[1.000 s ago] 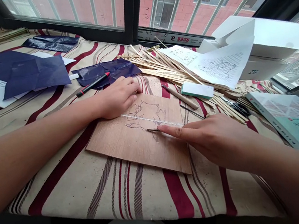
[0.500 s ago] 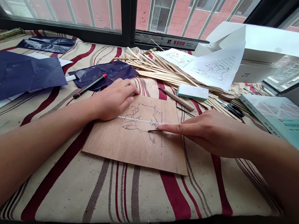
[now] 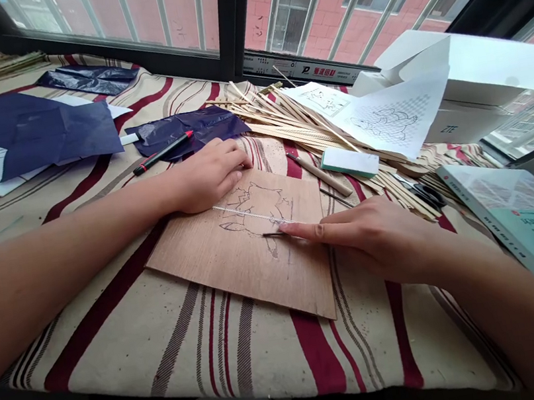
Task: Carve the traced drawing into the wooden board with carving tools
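Observation:
A thin wooden board [image 3: 247, 266] with a pencil-like line drawing lies on the cloth before me. My left hand [image 3: 213, 176] rests over its far left edge, fingers bent and pressed down on it. From beside that hand a thin white strip [image 3: 243, 213] runs across the drawing to my right fingertip. My right hand [image 3: 367, 232] is closed with its index finger stretched along a thin dark tool [image 3: 272, 234], whose tip lies at the drawing's lower part. The tool's other end is hidden under the hand.
Behind the board lie a black marker [image 3: 162, 153], dark blue carbon sheets [image 3: 55, 128] and many thin wooden strips [image 3: 281, 128]. A brown stick tool [image 3: 318, 173], an eraser-like block [image 3: 350, 162], scissors [image 3: 424, 193], printed drawings [image 3: 385, 119], a white box [image 3: 492, 66] and a book [image 3: 523, 202] are at right.
The view has shifted slightly. My right fingertip and the thin dark tool sit a little farther left on the drawing; my left hand stays put on the board.

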Demonstrator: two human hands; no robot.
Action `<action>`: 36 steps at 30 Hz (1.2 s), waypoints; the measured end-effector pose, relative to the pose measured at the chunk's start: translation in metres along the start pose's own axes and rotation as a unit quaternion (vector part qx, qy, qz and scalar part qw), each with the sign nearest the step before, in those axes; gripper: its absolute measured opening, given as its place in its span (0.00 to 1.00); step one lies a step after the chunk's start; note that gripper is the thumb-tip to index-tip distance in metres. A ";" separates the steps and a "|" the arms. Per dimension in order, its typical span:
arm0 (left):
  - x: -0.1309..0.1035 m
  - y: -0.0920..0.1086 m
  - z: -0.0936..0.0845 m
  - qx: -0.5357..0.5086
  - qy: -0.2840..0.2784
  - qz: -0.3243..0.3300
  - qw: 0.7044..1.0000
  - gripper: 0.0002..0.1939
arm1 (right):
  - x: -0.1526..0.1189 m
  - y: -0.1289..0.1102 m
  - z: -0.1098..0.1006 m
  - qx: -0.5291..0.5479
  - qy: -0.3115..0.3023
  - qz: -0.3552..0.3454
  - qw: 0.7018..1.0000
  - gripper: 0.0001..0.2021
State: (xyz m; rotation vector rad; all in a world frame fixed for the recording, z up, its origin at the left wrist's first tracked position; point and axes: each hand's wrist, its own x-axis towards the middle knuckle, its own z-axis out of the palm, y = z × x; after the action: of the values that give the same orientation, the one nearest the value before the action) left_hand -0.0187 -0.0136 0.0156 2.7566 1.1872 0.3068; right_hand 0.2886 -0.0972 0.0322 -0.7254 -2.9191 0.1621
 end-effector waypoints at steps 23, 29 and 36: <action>-0.001 0.004 0.001 0.004 0.008 -0.012 1.000 0.20 | 0.015 -0.060 -0.004 -0.112 0.013 0.070 0.991 0.36; -0.001 0.009 0.000 0.013 0.006 -0.030 0.999 0.20 | 0.018 -0.057 -0.002 -0.111 0.020 0.061 0.992 0.35; -0.002 0.007 0.001 0.017 0.016 -0.027 0.999 0.19 | 0.019 -0.051 -0.002 -0.088 -0.021 0.065 0.994 0.34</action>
State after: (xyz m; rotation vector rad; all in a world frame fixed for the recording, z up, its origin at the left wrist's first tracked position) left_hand -0.0146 -0.0200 0.0161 2.7524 1.2852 0.3279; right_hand 0.2495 -0.1328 0.0434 -0.9501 -2.9527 -0.0702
